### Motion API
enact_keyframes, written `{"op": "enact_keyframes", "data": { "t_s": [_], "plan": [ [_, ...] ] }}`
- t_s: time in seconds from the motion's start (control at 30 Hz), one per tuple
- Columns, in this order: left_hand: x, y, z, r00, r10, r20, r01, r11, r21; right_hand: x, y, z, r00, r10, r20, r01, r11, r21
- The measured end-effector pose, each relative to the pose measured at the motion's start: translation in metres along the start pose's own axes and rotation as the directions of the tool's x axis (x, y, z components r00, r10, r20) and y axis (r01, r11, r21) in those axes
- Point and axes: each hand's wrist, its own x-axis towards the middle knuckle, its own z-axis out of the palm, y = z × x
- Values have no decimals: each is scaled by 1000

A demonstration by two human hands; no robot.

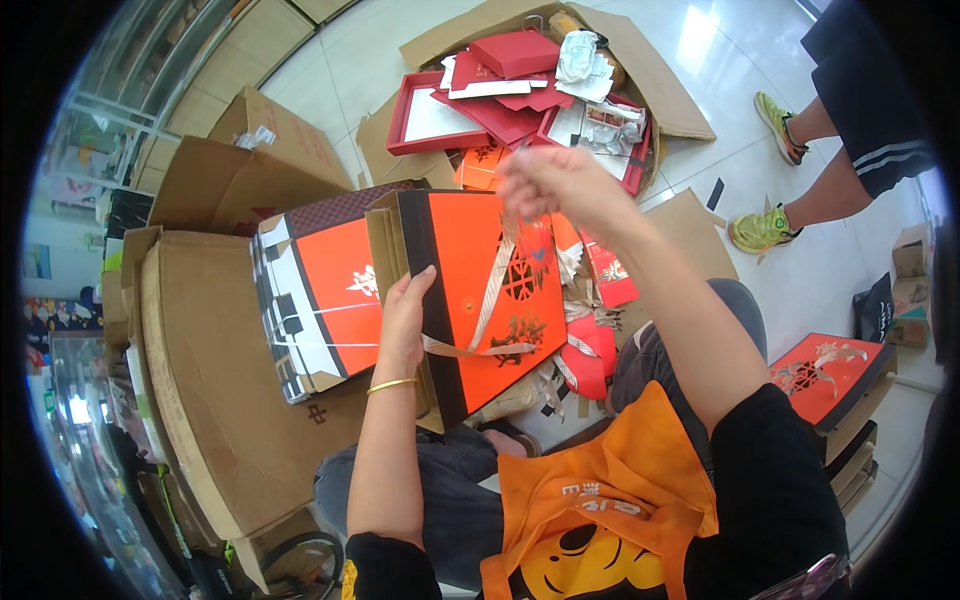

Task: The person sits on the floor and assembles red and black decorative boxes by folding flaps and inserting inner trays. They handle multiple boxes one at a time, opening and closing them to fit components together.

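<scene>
An orange and black gift box (pixel 455 270) stands tilted in front of me, with dark floral prints and a brown cardboard side. My left hand (pixel 402 315) grips its left edge, thumb on the black border and the other fingers partly hidden behind. Above the box's top edge, my right hand (pixel 560 190) is closed on a pale striped ribbon (pixel 492 290). The ribbon runs taut from those fingers down the box's face, and another length crosses the lower front toward my left hand. Left of this box lies a tied bundle of flat orange, white and black boxes (pixel 330 300).
A large cardboard carton (pixel 195 380) stands at left, an open carton (pixel 250 150) behind it. Ahead, another carton (pixel 640 70) overflows with red boxes (pixel 515 52) and crumpled paper. More orange boxes (pixel 820 375) are stacked at right. A person's legs (pixel 830 190) stand at upper right.
</scene>
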Motion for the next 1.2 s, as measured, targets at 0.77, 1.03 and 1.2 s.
{"op": "enact_keyframes", "data": {
  "t_s": [0.77,1.03,1.2],
  "plan": [
    [-35,17,14,984,154,93,-177,925,336,-12,105,60,986,-97,133,165,543,-824],
    [-27,9,10,988,111,107,-139,941,307,-11,121,55,986,-88,140,164,594,-787],
    [-28,9,14,987,126,95,-150,938,314,-12,124,54,984,-116,138,180,595,-783]
  ]
}}
